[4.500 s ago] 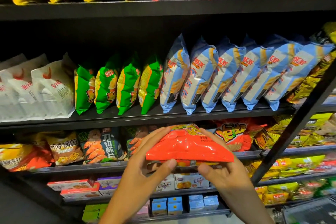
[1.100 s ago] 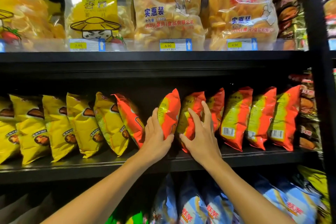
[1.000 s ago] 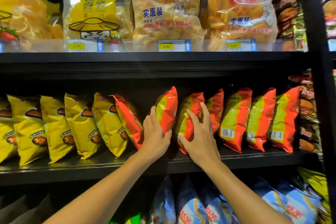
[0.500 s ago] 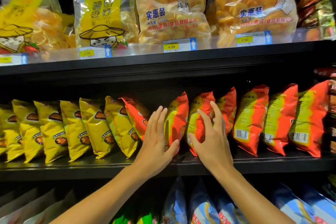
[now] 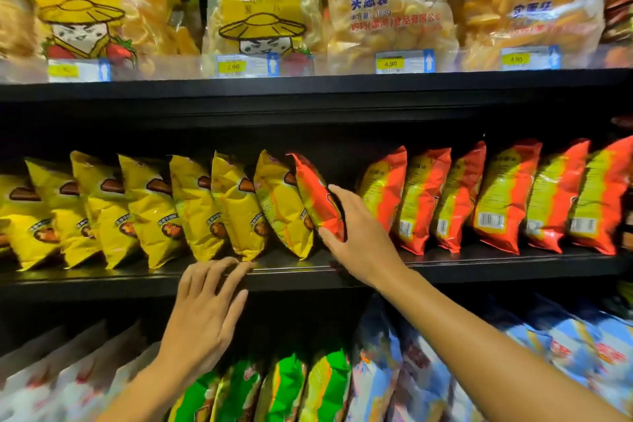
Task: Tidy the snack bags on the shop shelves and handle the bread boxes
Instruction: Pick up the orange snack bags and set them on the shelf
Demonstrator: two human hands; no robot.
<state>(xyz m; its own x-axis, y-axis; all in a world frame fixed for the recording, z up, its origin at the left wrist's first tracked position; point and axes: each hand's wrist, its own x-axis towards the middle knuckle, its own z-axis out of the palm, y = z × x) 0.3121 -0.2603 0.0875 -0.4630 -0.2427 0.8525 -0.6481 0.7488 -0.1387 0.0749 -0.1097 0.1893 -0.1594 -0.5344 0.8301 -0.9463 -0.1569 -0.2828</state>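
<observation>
Our right hand (image 5: 359, 236) is nearer, thumb and fingers cupped around the red bag (image 5: 317, 197), which leans left against the yellow bags (image 5: 219, 205), its long axis tilted. Our left hand (image 5: 205, 312) rests relaxed, fingers spread, on the shelf edge (image 5: 137, 279), holding nothing.

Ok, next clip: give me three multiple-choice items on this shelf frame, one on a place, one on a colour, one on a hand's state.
1. Where does the lone red bag that leans left stand?
A. next to the yellow bags
B. on the top shelf
C. among the green bags

2. What colour are the bags directly below the left hand?
A. blue
B. green
C. red

3. What is the right hand doing?
A. hanging free
B. gripping the shelf edge
C. holding the lone red bag

Answers: 1 A, it leans on the last of the yellow bags; 2 B, the green bags show under that hand; 3 C, thumb and fingers wrap the bag's side.
</observation>
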